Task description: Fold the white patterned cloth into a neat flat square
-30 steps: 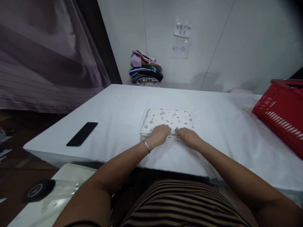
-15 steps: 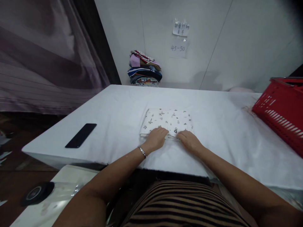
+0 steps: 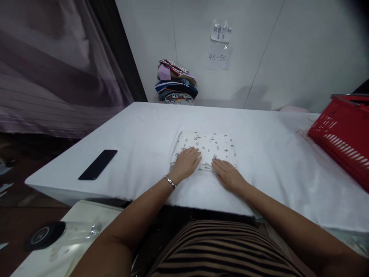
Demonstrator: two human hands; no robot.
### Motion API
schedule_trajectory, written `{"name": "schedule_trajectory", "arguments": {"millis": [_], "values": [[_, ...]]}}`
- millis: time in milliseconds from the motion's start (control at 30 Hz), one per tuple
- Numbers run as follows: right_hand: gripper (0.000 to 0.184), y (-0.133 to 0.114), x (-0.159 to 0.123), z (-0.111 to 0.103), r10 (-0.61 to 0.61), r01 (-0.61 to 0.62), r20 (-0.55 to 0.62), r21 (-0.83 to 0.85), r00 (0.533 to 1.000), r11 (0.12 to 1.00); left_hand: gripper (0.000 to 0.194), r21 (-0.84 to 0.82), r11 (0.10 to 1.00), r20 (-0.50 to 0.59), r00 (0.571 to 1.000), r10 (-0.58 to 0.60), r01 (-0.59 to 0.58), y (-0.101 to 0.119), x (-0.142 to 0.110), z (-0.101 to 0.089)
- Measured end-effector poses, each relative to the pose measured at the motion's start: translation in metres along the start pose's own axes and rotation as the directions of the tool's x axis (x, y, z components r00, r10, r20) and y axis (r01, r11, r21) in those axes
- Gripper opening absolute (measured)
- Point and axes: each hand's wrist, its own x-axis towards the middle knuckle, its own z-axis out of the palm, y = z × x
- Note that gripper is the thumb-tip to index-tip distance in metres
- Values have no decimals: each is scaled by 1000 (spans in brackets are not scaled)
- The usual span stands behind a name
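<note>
A folded white cloth [image 3: 209,144] with a small grey and brown print lies flat near the middle of the table's front half. My left hand [image 3: 186,161] rests flat on its near left part, fingers stretched out, a silver bracelet on the wrist. On the near right edge of the cloth lies my right hand [image 3: 227,173], its fingers also extended. Between the two hands the layered front edge of the cloth shows. Parts of the near corners are hidden under the hands.
The white-covered table [image 3: 138,134] carries a black phone [image 3: 98,164] at left and a red basket [image 3: 343,134] at right. A stack of folded fabrics [image 3: 176,82] stands beyond the back edge. Below left, a bottle with a dark cap [image 3: 44,235] lies on a pale surface.
My left hand has slid forward and left, farther onto the cloth. My right hand has flattened at the near edge. The cloth has hardly moved.
</note>
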Motion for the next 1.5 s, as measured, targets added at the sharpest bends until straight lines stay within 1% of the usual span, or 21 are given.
{"name": "schedule_trajectory", "arguments": {"millis": [67, 133, 200, 267, 367, 467, 567, 633, 700, 733, 800, 900, 1000, 1067, 1133, 1200, 1267, 1333, 1400, 1433, 1500], "values": [[48, 0, -3, 1, 10, -10, 21, 4, 1000, 1000, 38, 51, 998, 37, 998, -47, 45, -8, -3, 4], [50, 1, -1, -1, 13, -14, 39, 20, 999, 1000, 40, 68, 996, 70, 996, -61, 57, -12, -8, 8], [51, 1, 3, -6, 28, -29, 48, 22, 998, 999, 41, 66, 996, 81, 994, -69, 64, -13, -10, 11], [52, 1, 6, -8, 41, -41, 55, -4, 998, 999, 40, 48, 997, 99, 993, -70, 65, -12, -9, 9], [52, 0, 5, -5, 27, -23, 86, -45, 996, 999, 43, 27, 995, 106, 989, -100, 98, -12, -2, 3], [53, -2, 3, -6, 32, -28, 132, -26, 991, 999, 48, 58, 988, 92, 985, -145, 140, -17, 2, 2], [55, -1, 11, -19, 86, -94, 170, 39, 982, 995, 48, 99, 985, 124, 980, -155, 143, -22, 2, 9], [58, 5, 19, -29, 160, -169, 147, 49, 976, 984, 48, 116, 982, 135, 978, -161, 145, -25, 0, 13], [63, 16, 25, -33, 252, -255, 108, 14, 962, 967, 48, 124, 982, 138, 977, -160, 143, -26, -1, 16], [65, 21, 27, -32, 293, -294, 106, -4, 950, 956, 48, 126, 982, 138, 978, -159, 142, -25, -2, 16], [67, 31, 25, -25, 349, -351, 146, -16, 926, 936, 48, 129, 982, 131, 979, -157, 140, -24, -4, 16], [70, 37, 18, -14, 374, -379, 205, -13, 905, 925, 48, 120, 981, 128, 978, -164, 149, -24, -5, 15], [72, 34, 16, -14, 374, -379, 218, -18, 901, 925, 49, 60, 979, 205, 957, -204, 196, -27, -1, 8], [72, 32, 23, -19, 381, -388, 227, -15, 896, 921, 52, 23, 966, 240, 936, -257, 259, -32, 9, 1], [73, 35, 38, -26, 404, -409, 196, -17, 893, 912, 55, 24, 952, 213, 929, -304, 306, -37, 24, -6], [74, 43, 59, -29, 448, -447, 120, -32, 886, 894, 58, 56, 943, 170, 927, -333, 328, -44, 42, -9], [75, 57, 80, -26, 505, -503, 48, -57, 862, 863, 62, 96, 932, 161, 918, -362, 350, -52, 58, -5], [75, 74, 93, -16, 572, -568, 26, -84, 820, 819, 66, 123, 916, 175, 900, -399, 382, -60, 67, 4], [73, 88, 96, -4, 623, -618, 43, -88, 781, 781, 70, 132, 908, 185, 890, -418, 399, -67, 68, 16], [73, 93, 95, 2, 633, -629, 47, -83, 772, 773, 71, 130, 908, 186, 890, -417, 398, -70, 66, 22], [72, 100, 90, 11, 635, -632, 44, -69, 771, 772, 72, 124, 913, 179, 896, -406, 389, -74, 61, 29]]}}
